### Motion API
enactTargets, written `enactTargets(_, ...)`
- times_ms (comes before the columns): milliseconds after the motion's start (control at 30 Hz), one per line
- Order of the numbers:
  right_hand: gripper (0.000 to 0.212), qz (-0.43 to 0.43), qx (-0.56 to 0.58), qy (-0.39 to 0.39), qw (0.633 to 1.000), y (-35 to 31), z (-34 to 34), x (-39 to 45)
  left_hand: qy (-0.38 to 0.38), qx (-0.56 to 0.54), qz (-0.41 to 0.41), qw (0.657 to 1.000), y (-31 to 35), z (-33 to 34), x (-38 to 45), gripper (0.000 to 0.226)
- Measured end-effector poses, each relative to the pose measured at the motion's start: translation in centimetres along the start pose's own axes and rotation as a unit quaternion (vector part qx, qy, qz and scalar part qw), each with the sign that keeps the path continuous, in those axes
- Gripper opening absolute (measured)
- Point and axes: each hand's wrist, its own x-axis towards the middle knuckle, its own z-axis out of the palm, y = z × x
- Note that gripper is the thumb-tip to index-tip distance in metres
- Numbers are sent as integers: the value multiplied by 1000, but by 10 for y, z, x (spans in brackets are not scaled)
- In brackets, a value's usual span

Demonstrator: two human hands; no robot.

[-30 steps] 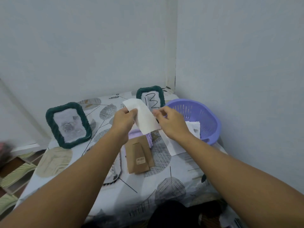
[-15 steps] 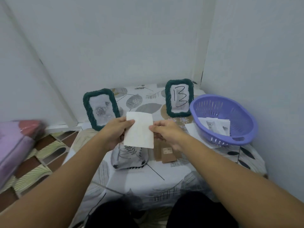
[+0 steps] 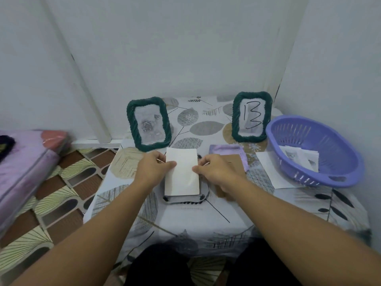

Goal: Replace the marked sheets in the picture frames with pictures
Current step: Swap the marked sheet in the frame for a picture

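My left hand (image 3: pixel 153 170) and my right hand (image 3: pixel 216 172) pinch the side edges of a blank white sheet (image 3: pixel 182 174), held upright over a frame lying flat on the table (image 3: pixel 183 198). A brown frame backing (image 3: pixel 233 162) lies just right of it, partly under my right hand. A green frame (image 3: pixel 148 124) with a flower picture stands at the back left. Another green frame (image 3: pixel 251 116) at the back right holds a sheet marked with a black 13.
A purple basket (image 3: pixel 313 149) with printed pictures (image 3: pixel 299 157) sits at the right on a white sheet (image 3: pixel 268 168). A purple cloth (image 3: pixel 226 150) lies behind the backing. A leaf-patterned cloth covers the table (image 3: pixel 185 223). A pink mattress (image 3: pixel 24 166) lies on the floor at left.
The white sheet went from tilted and high near the 13 frame to upright and lower over the flat frame. The camera swung left and pulled back, showing more floor.
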Motion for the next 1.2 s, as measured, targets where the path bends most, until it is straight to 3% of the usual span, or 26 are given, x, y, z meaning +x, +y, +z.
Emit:
enactTargets(567, 18, -46, -160, 18, 986, 4, 3, 5, -2, 29, 1, 1000, -18, 15, 6, 25)
enactTargets(767, 17, -41, -169, 23, 984, 7, 9, 11, 13, 13, 15, 1000, -25, 16, 8, 26)
enactTargets(1000, 20, -47, -169, 37, 984, 13, 13, 11, 12, -18, 25, 999, -33, 15, 4, 44)
enactTargets(1200, 29, -58, -174, 28, 983, 14, 11, 9, -13, -15, 26, 999, -36, 11, 1, 38)
